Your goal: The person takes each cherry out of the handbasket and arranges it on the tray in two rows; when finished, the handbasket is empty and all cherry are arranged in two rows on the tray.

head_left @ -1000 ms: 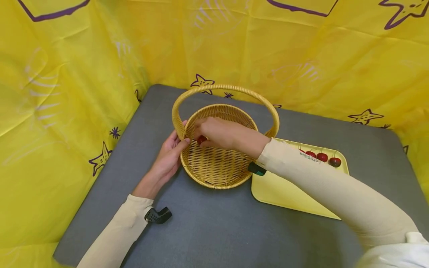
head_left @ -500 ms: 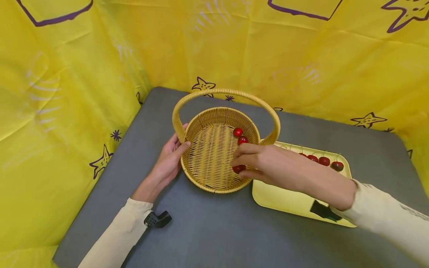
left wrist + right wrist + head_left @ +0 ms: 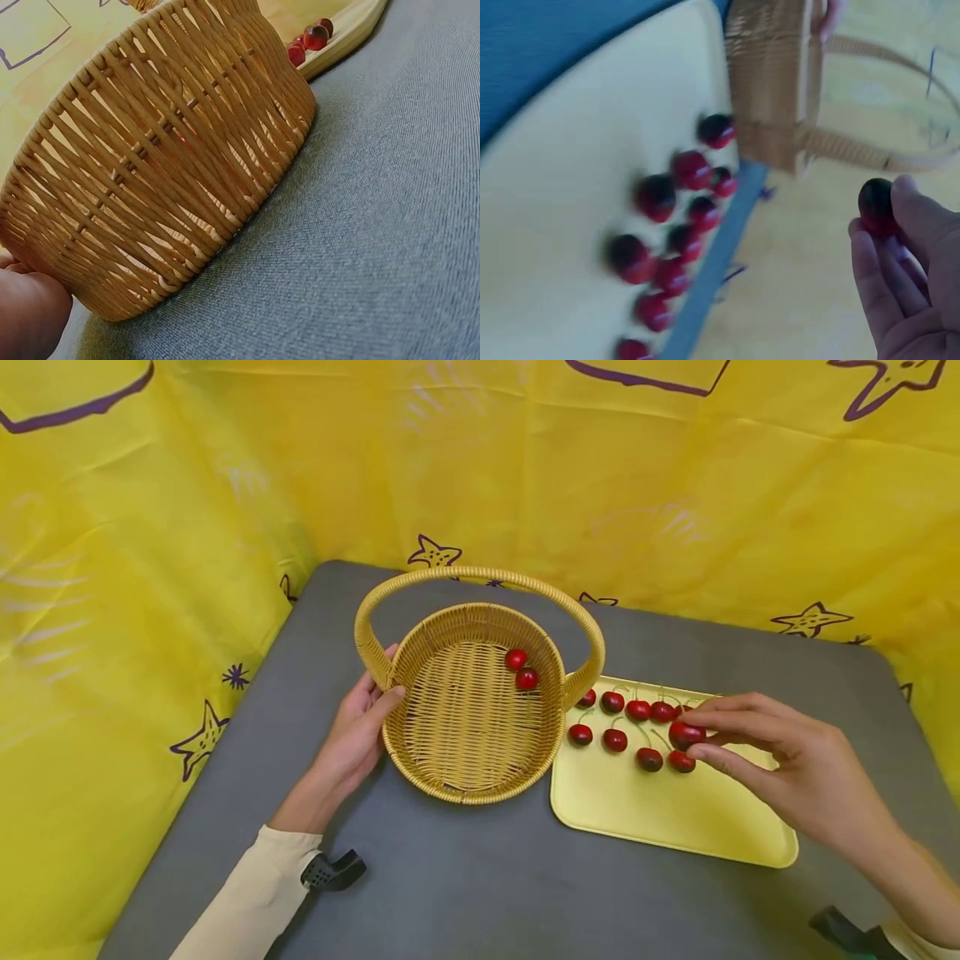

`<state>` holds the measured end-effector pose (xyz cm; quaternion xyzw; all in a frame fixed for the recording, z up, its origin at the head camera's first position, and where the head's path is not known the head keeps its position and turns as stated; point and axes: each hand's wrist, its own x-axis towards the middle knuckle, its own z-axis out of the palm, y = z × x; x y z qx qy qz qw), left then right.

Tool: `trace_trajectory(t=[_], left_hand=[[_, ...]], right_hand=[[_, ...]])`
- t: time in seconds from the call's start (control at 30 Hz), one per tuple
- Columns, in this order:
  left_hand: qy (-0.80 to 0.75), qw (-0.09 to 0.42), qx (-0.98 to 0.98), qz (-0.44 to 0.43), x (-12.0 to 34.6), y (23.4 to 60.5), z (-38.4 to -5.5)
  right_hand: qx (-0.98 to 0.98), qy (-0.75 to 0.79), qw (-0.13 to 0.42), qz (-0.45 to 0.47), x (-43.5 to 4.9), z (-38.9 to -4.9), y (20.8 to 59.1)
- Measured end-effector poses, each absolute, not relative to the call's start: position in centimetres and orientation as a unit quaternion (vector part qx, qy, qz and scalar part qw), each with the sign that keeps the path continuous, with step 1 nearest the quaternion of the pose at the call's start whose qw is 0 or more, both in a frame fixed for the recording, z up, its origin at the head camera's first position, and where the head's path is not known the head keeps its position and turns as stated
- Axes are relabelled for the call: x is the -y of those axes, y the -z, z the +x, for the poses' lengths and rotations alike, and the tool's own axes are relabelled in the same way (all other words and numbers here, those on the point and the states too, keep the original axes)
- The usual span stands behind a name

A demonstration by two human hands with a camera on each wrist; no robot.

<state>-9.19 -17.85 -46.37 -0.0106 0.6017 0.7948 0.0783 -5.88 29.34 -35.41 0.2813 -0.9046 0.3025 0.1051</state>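
Note:
My left hand (image 3: 345,743) grips the rim of the round wicker basket (image 3: 465,727) at the foot of its handle, thumb on top and fingers outside. In the left wrist view the basket's woven wall (image 3: 180,142) fills the left half. Two red cherries (image 3: 527,678) lie on the basket's right side. Over the yellow tray (image 3: 660,814), my right hand (image 3: 802,768) pinches a dark red cherry (image 3: 686,735) between thumb and fingertips; it also shows in the right wrist view as a held cherry (image 3: 877,206). Below it, stemmed cherries (image 3: 648,759) lie in two rows, partly hidden by the hand.
The tray stands right beside the basket on the grey table (image 3: 480,885). A tall arched handle (image 3: 480,574) rises over the basket. Yellow patterned cloth (image 3: 487,460) hangs behind and to the left of the table.
My right hand has carried a cherry from inside the basket rightward to above the tray, uncovering the two cherries in the basket. The left hand keeps its grip on the rim.

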Motion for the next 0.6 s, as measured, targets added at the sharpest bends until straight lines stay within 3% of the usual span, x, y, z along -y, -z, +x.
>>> trace_trajectory(t=[0.27, 0.6], left_hand=[[-0.802, 0.081, -0.591, -0.015, 18.1, 46.3, -9.0], [-0.804, 0.079, -0.589, -0.006, 18.0, 46.5, -9.2]], right_hand=[[0.931, -0.329, 0.07, 0.144, -33.1, -4.6, 39.5], [0.921, -0.373, 0.049, 0.102, -35.6, -4.5, 43.4]])
